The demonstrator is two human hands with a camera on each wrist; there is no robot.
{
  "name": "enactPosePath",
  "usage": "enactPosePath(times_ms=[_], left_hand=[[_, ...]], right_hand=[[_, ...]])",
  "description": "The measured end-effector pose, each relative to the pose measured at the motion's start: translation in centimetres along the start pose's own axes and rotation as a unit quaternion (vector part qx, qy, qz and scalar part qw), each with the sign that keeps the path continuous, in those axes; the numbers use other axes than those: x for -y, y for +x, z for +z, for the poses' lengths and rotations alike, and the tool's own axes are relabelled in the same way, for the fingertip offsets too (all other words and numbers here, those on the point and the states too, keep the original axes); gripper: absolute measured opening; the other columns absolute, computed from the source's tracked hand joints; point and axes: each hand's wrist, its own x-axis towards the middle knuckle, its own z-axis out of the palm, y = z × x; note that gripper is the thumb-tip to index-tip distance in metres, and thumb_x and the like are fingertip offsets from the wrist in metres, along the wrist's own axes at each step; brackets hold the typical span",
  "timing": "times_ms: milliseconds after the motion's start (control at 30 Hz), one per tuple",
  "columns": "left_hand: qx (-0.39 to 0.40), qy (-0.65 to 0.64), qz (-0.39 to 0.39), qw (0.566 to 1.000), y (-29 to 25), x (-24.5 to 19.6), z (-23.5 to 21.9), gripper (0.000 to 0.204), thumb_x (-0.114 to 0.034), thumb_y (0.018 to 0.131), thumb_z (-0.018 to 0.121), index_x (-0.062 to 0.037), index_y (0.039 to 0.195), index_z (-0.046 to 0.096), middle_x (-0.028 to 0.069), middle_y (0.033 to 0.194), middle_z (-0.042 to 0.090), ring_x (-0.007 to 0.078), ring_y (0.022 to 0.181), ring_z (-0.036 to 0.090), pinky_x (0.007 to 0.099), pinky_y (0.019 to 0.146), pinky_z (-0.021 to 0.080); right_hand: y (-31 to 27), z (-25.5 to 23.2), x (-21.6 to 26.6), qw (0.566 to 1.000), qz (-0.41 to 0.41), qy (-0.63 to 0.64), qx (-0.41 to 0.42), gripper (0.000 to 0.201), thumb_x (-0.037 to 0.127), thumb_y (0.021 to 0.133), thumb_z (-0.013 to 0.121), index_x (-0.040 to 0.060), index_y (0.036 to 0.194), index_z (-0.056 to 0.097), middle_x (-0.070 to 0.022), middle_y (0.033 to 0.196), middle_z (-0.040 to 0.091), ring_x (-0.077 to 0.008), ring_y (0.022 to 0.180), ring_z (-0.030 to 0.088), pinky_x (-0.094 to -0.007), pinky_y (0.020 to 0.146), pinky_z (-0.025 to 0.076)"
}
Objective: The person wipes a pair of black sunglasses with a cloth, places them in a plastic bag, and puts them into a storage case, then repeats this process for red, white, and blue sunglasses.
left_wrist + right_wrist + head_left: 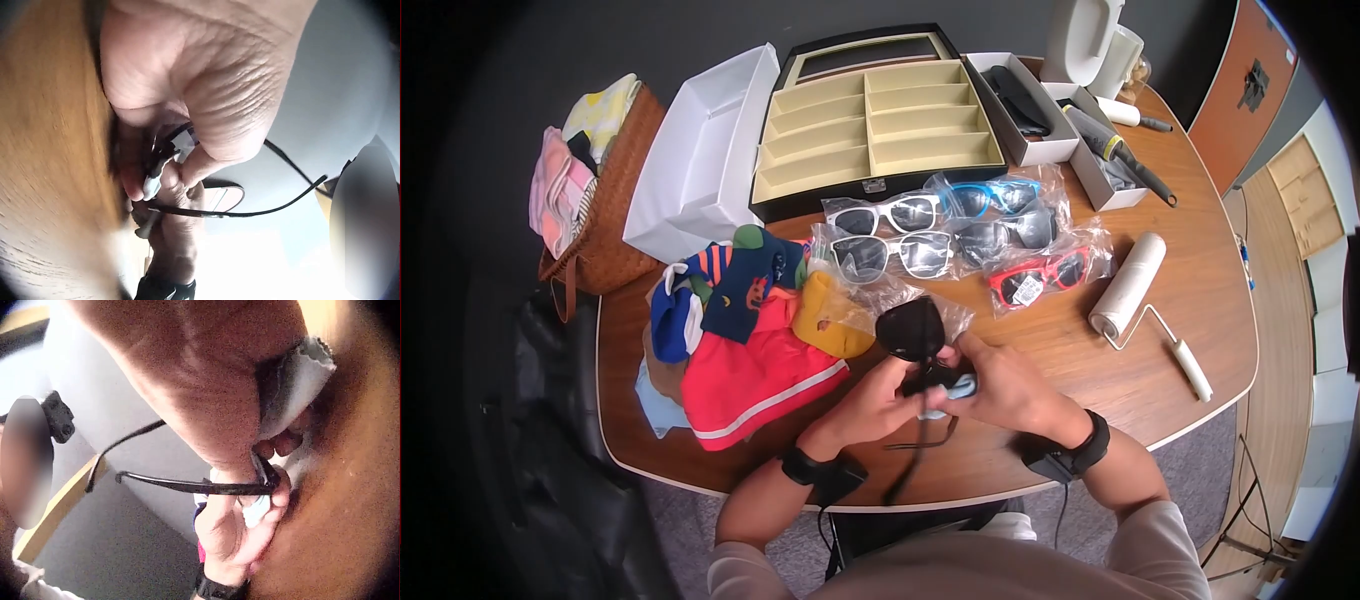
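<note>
Black sunglasses (910, 330) are held over the table's near edge, one dark lens facing up and the thin temples (187, 484) pointing toward the person's body. My left hand (870, 400) grips the frame with thumb and fingers. A light grey-blue cloth (297, 387) is pinched in my right hand (1015, 385), pressed against the glasses. Both hands meet at the frame, and the fingers hide the second lens. In the left wrist view, a cloth edge (150, 187) shows between the fingertips.
Bagged sunglasses (890, 255) lie beyond the hands, before a compartmented case (870, 130). Folded clothes (760, 370) are at left, near a white box (700, 150) and a brown basket (605, 230). On the right sits a lint roller (1135, 285); more rollers (1115, 145) lie behind.
</note>
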Motion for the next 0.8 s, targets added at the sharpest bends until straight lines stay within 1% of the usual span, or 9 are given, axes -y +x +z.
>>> enactPosePath(times_ms=[100,233,333,367,500,600,667,700,800], left_hand=[[0.006,-0.01,-0.089,0.996,-0.3,0.4,-0.8,0.034,-0.013,0.097,0.06,0.0008,0.127,0.051,0.0045,0.11,0.06,0.0099,0.103,0.056,0.0275,0.09,0.047],[-0.015,-0.132,-0.089,0.987,0.0,-0.2,-0.5,0.03,-0.009,0.095,0.062,0.0016,0.121,0.051,0.0053,0.105,0.061,0.0099,0.099,0.062,0.0259,0.086,0.051],[-0.026,-0.103,-0.045,0.993,0.0,-0.9,-0.1,0.033,-0.003,0.092,0.064,0.0023,0.122,0.051,0.0066,0.105,0.062,0.0132,0.099,0.065,0.027,0.085,0.054],[-0.008,-0.066,-0.07,0.995,-0.1,-1.0,-0.4,0.04,0.002,0.09,0.065,0.0028,0.126,0.048,0.0067,0.107,0.062,0.015,0.103,0.065,0.028,0.088,0.054],[-0.009,-0.078,-0.07,0.994,-0.2,-0.8,-0.3,0.045,0.002,0.091,0.063,0.0025,0.132,0.044,0.0074,0.111,0.062,0.0146,0.104,0.064,0.0282,0.09,0.053],[-0.001,-0.137,-0.094,0.986,-0.1,0.1,-0.1,0.048,0.002,0.091,0.062,0.0021,0.135,0.042,0.0087,0.116,0.06,0.0141,0.108,0.063,0.0285,0.091,0.053],[0.016,-0.142,-0.104,0.984,-0.2,0.1,-0.2,0.049,0.003,0.091,0.062,0.0021,0.136,0.041,0.0095,0.12,0.058,0.0148,0.111,0.062,0.0289,0.091,0.053],[0.025,-0.074,-0.083,0.993,-0.1,-0.7,-0.2,0.048,0.003,0.091,0.061,0.0025,0.135,0.041,0.009,0.12,0.058,0.0147,0.111,0.061,0.0291,0.092,0.053],[0.018,-0.093,-0.057,0.994,-0.1,-0.3,-0.5,0.044,0.003,0.092,0.061,0.0028,0.133,0.044,0.0071,0.114,0.06,0.0128,0.106,0.062,0.0278,0.089,0.052]], right_hand=[[0.2,0.2,-0.9,0.998,-0.049,0.039,0.015,0.044,0.035,0.082,0.074,0.0011,0.102,0.054,-0.0216,0.079,0.067,-0.0419,0.075,0.065,-0.0484,0.065,0.051],[0.3,0.4,-1.1,0.996,-0.073,0.042,-0.016,0.035,0.031,0.09,0.065,0.0002,0.104,0.057,-0.0235,0.072,0.064,-0.0428,0.068,0.064,-0.0477,0.061,0.05],[0.3,0.7,-0.7,0.997,-0.052,0.033,-0.035,0.034,0.031,0.093,0.062,-0.0004,0.105,0.06,-0.0238,0.069,0.063,-0.0424,0.065,0.063,-0.0471,0.059,0.05],[0.3,0.8,-0.6,0.998,-0.039,0.035,-0.036,0.034,0.032,0.094,0.061,-0.0004,0.104,0.061,-0.0237,0.069,0.063,-0.0421,0.065,0.063,-0.047,0.059,0.051],[0.2,0.9,-0.5,0.999,-0.015,0.019,-0.038,0.035,0.033,0.091,0.064,0.0003,0.103,0.063,-0.0226,0.07,0.064,-0.0404,0.065,0.064,-0.0456,0.059,0.051],[0.3,1.3,-1.5,0.994,-0.064,0.077,-0.052,0.035,0.033,0.088,0.068,0.001,0.102,0.064,-0.0214,0.071,0.065,-0.0395,0.067,0.065,-0.0448,0.06,0.052],[0.3,1.0,-1.4,0.995,-0.067,0.049,-0.049,0.035,0.033,0.086,0.069,0.001,0.101,0.064,-0.021,0.071,0.065,-0.0395,0.068,0.065,-0.0446,0.061,0.052],[0.3,0.9,-1.3,0.996,-0.068,0.035,-0.047,0.035,0.032,0.085,0.07,0.0011,0.1,0.063,-0.0208,0.072,0.066,-0.0395,0.068,0.065,-0.0445,0.061,0.052],[0.3,0.9,-0.8,0.998,-0.043,0.04,-0.033,0.028,0.028,0.089,0.067,0.0009,0.096,0.063,-0.0212,0.071,0.065,-0.0403,0.067,0.064,-0.046,0.062,0.051]])
